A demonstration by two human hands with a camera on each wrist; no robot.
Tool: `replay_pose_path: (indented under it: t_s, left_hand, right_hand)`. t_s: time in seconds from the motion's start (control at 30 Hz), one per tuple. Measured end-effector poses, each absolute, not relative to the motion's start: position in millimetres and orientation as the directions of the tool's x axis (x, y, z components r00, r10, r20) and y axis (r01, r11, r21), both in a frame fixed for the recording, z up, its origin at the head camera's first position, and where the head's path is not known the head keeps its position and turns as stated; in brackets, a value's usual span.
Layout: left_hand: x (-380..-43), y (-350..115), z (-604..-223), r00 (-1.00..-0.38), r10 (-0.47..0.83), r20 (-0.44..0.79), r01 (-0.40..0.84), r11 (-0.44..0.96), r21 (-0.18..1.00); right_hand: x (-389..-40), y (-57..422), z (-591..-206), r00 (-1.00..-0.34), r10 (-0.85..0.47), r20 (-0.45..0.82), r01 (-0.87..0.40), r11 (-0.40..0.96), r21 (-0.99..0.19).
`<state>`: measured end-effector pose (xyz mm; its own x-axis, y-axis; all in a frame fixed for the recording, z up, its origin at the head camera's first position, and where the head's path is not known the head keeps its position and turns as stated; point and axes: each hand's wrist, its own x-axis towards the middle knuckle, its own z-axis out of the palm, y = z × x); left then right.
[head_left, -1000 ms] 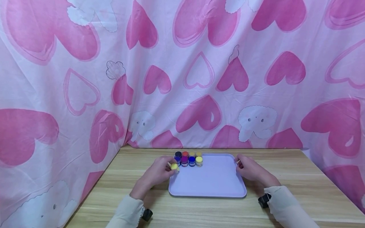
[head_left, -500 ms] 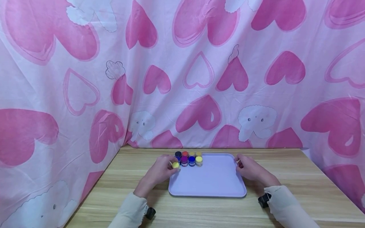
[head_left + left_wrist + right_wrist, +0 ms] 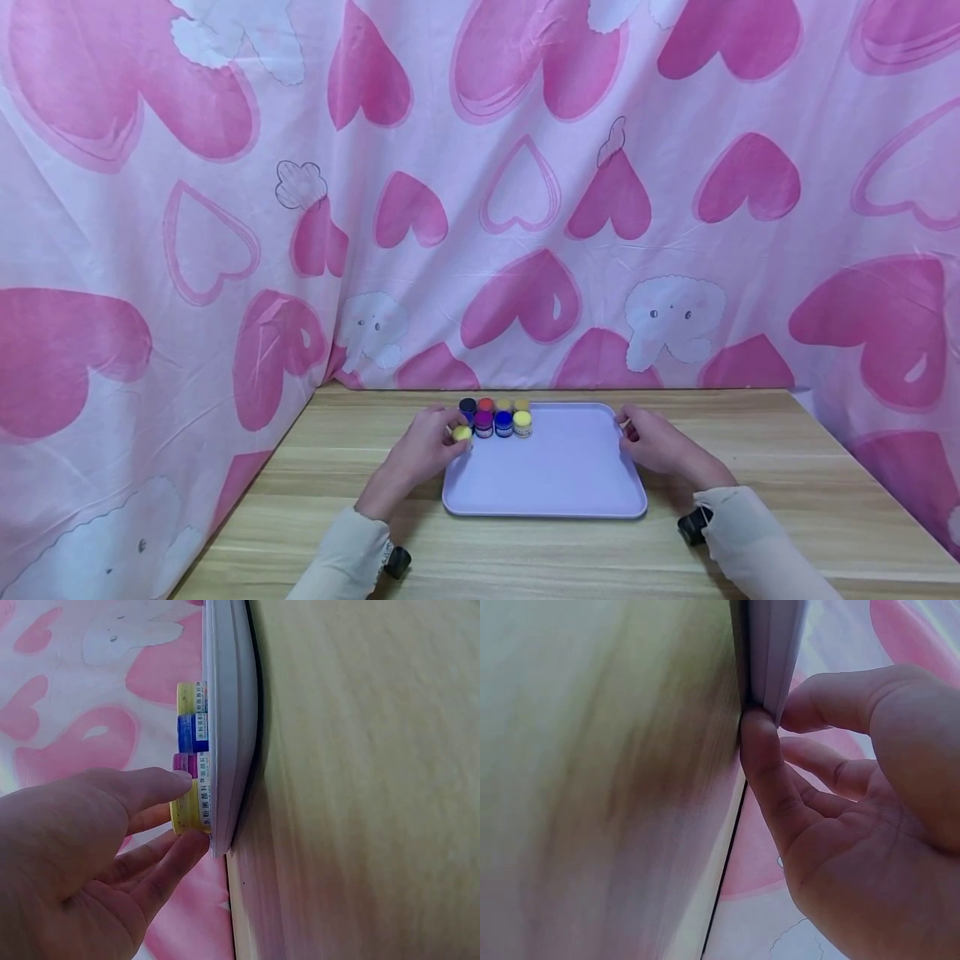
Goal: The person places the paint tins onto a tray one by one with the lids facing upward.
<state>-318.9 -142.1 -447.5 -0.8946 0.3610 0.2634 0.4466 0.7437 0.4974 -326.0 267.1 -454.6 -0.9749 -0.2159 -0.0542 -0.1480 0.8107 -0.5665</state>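
Observation:
Between thumb and fingers, my left hand [image 3: 422, 447] pinches a small paint jar with a yellow lid [image 3: 462, 433] at the left side of a lilac tray [image 3: 555, 479]. In the left wrist view this yellow jar [image 3: 191, 806] stands against the tray, its label facing the camera. Beside it on the tray are jars with purple [image 3: 483, 422], blue [image 3: 503, 422] and yellow [image 3: 522, 422] lids. My right hand [image 3: 660, 446] grips the tray's right edge; the right wrist view shows thumb and fingers on either side of the rim [image 3: 769, 667].
Behind the front jars stand a black-lidded jar [image 3: 468, 405], a red-lidded jar [image 3: 486, 404] and two tan-lidded jars [image 3: 512, 405]. The tray lies on a wooden table [image 3: 525, 558]. A pink heart-patterned curtain [image 3: 517, 208] hangs behind and at the sides.
My left hand has shifted slightly right and away from me with the yellow-lidded jar, bringing it beside the other jars. The right hand has stayed at the tray's edge.

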Motion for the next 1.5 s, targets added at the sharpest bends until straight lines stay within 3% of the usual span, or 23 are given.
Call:
replay_pose_path:
  t_s: [0.47,1.5]
  left_hand:
    - [-319.4,-138.4,-448.7,-0.923,0.312,0.224,0.384,0.771,0.508]
    - [-311.7,-150.1,-446.9,-0.921,0.311,0.235,0.388,0.786,0.481]
  right_hand:
    - [-327.0,268.4,-458.5,-0.977,-0.205,-0.064,-0.132,0.810,-0.571]
    - [-326.3,266.2,-455.1,-0.977,-0.198,-0.077,-0.118,0.806,-0.580]
